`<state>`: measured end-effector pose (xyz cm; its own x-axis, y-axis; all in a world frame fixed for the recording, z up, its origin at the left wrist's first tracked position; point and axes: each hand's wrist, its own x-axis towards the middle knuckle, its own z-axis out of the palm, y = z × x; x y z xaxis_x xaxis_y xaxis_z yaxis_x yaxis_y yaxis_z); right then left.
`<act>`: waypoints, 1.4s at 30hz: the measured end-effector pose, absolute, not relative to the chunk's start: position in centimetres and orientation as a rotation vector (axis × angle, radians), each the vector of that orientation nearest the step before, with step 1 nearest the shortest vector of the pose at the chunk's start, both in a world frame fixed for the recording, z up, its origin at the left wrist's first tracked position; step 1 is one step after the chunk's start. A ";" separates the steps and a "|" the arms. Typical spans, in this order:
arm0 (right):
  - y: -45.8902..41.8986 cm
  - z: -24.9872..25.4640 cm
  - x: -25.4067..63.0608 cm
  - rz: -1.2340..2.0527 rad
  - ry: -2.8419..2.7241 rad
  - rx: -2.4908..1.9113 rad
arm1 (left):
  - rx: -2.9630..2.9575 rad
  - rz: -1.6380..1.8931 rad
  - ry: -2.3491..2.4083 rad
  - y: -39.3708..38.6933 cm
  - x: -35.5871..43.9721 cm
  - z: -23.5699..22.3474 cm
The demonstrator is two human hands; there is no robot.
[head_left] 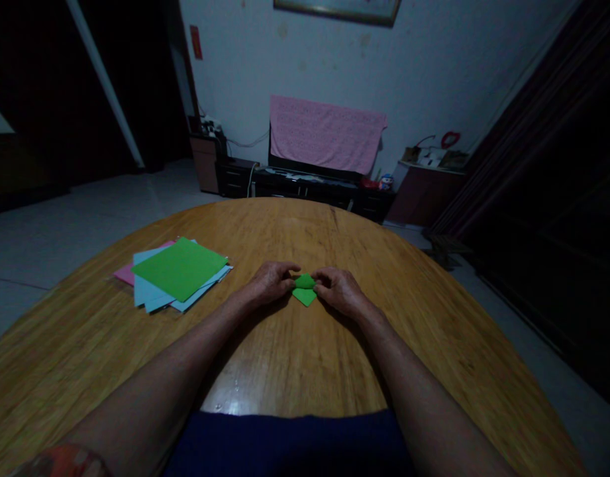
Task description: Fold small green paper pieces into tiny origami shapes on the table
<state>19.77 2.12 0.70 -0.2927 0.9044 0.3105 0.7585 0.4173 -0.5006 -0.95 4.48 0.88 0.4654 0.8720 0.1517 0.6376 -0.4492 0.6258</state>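
Observation:
A small folded piece of green paper (305, 295) lies on the wooden table in front of me, one corner pointing toward my body. Its upper part is folded over and stands slightly raised. My left hand (273, 281) grips its left edge, thumb and fingers closing on the paper. On the opposite side, my right hand (340, 289) pinches the right edge in the same way. The fingertips hide both side corners of the paper.
On the left of the round wooden table (305, 232) lies a fanned stack of coloured paper (181, 268), green on top, blue and pink below. Beyond the table stand a low black cabinet (285, 185) and a screen draped with a pink cloth (327, 132).

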 end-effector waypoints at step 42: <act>2.3 1.8 18.3 0.295 -2.248 -1.627 | 2.419 0.538 1.428 4.1 -0.6 0.9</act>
<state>18.30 2.30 1.77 -0.2798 0.9470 0.1576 0.8744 0.3191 -0.3654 -0.60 4.13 0.91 0.4419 0.8801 0.1736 0.7755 -0.4721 0.4191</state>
